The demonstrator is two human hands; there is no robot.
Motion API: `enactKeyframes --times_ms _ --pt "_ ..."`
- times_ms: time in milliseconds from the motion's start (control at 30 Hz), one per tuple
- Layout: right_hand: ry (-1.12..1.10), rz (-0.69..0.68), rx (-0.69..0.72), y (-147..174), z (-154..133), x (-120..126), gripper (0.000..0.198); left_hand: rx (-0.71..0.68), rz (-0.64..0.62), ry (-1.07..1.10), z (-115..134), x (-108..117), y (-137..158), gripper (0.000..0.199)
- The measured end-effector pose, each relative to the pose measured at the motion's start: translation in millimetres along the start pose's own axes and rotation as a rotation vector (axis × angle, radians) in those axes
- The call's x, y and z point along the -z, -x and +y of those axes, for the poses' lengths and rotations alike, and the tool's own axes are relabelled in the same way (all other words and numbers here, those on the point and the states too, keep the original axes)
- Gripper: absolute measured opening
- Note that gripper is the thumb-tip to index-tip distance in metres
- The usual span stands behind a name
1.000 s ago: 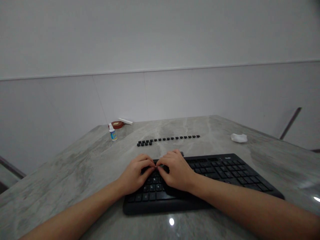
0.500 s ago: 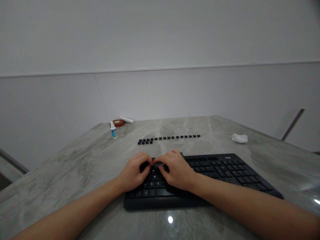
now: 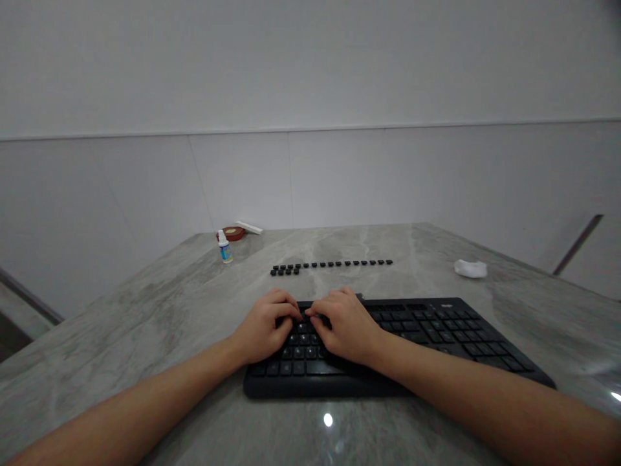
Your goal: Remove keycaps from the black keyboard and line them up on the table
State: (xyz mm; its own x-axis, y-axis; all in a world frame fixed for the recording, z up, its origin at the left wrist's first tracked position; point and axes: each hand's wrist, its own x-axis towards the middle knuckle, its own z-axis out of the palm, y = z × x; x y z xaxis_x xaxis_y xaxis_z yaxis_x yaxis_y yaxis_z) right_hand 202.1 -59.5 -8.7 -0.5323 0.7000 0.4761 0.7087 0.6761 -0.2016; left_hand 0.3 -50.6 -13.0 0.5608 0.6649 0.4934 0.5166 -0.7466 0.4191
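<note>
A black keyboard (image 3: 339, 387) lies in front of me, and both my hands are over its left half. My left hand (image 3: 266, 325) has curled fingers, thumb and index tips drawn together in a pinch at the upper keys. Close to its right, my right hand (image 3: 347, 327) also bends its index finger towards its thumb above the keys. Whatever is between the fingertips, if anything, is too small to make out. Light spots show on several key positions below the fingers, where keycaps seem to be off. Behind the keyboard, small black keycaps (image 3: 338, 264) stand in two rows.
A small white spray bottle (image 3: 224, 248) with a blue and yellow label stands at the back left. Behind it are a reddish-brown case (image 3: 233, 234) and a flat white strip (image 3: 249, 227). A crumpled white cloth or tissue (image 3: 470, 268) lies at the right of the grey marbled table (image 3: 184, 310).
My fingertips, close together before at the upper keys, have moved slightly apart, the right hand shifting a little right. The whole view has shifted slightly. The keycap rows look the same.
</note>
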Motion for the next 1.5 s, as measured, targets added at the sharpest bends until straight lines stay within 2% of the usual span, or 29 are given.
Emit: enactKeyframes --times_ms 667,967,1500 --pt "0.02 0.006 -0.011 -0.4 -1.8 0.5 0.016 -0.024 -0.004 0.011 -0.4 0.5 -0.1 0.028" --pt "0.022 -0.064 -0.042 -2.5 0.3 0.1 0.019 -0.049 0.007 0.029 -1.0 -0.1 0.4 0.03" --pt "-0.052 0.021 -0.032 -0.8 1.0 -2.4 0.018 -0.039 -0.004 0.034 -3.5 0.3 0.6 0.035"
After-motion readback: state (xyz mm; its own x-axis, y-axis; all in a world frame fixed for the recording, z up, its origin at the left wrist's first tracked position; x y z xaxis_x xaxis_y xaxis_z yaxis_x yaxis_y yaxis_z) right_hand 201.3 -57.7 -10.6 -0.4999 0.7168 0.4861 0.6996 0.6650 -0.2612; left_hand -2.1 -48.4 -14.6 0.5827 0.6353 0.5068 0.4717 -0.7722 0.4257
